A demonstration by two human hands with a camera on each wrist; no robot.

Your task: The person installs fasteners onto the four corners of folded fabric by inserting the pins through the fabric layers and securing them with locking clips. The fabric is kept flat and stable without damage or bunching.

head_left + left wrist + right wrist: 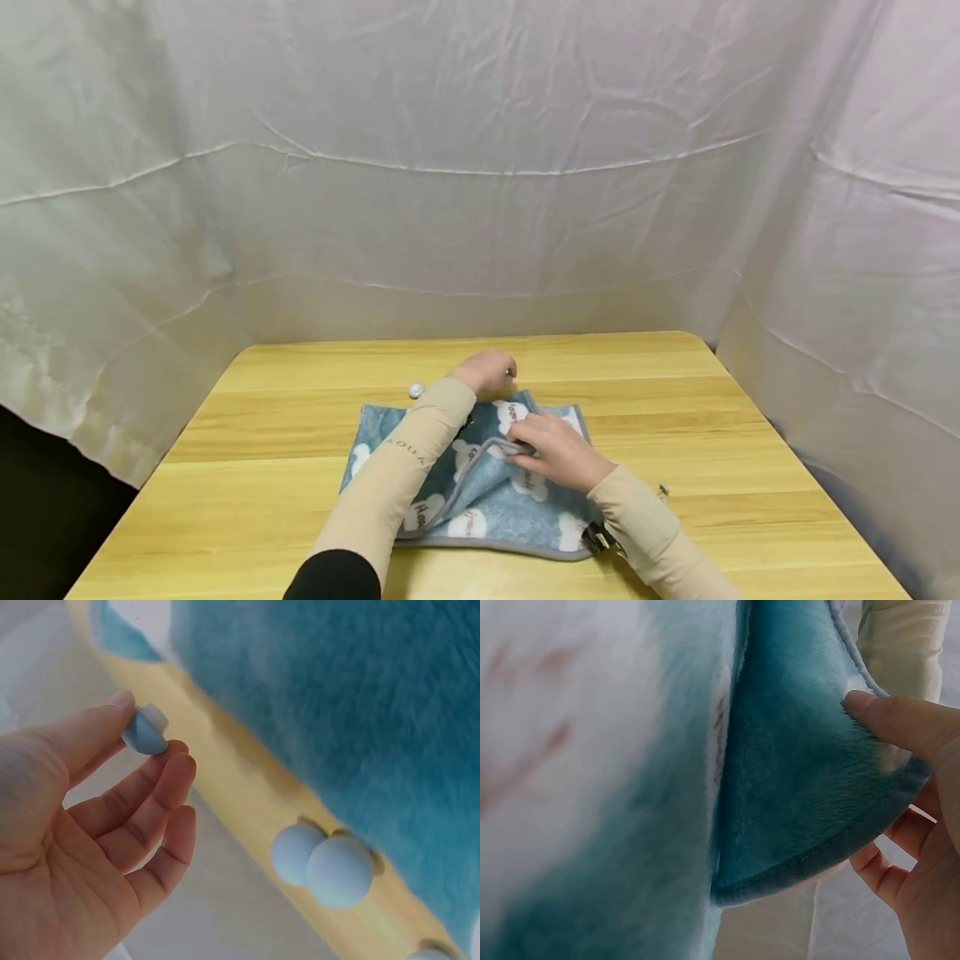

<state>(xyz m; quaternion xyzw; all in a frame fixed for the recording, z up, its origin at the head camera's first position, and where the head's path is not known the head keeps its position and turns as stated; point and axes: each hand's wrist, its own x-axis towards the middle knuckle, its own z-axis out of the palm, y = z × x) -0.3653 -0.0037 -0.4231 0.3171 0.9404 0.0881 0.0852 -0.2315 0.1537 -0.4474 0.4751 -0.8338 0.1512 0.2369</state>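
Over the far edge of a blue fleece blanket [498, 496], my left hand [486, 372] pinches a small domed knob [145, 732] with a short pale stem. The knob sits between thumb and forefinger, while the other fingers curl loosely below. My right hand [562, 454] grips the grey-bound edge of the blanket's upper layer, thumb on the fleece [802, 772] and fingers beneath. That edge is lifted, leaving a gap between the layers. White patches with lettering cover the cloth. The left forearm crosses over its left part and hides some of it.
Pale domed knobs [340, 870] rest on the wooden table [262, 442] beside the blanket. One white knob [416, 390] shows past its far edge. A small shiny piece [663, 490] lies by the right sleeve. White cloth [480, 225] hangs behind the table.
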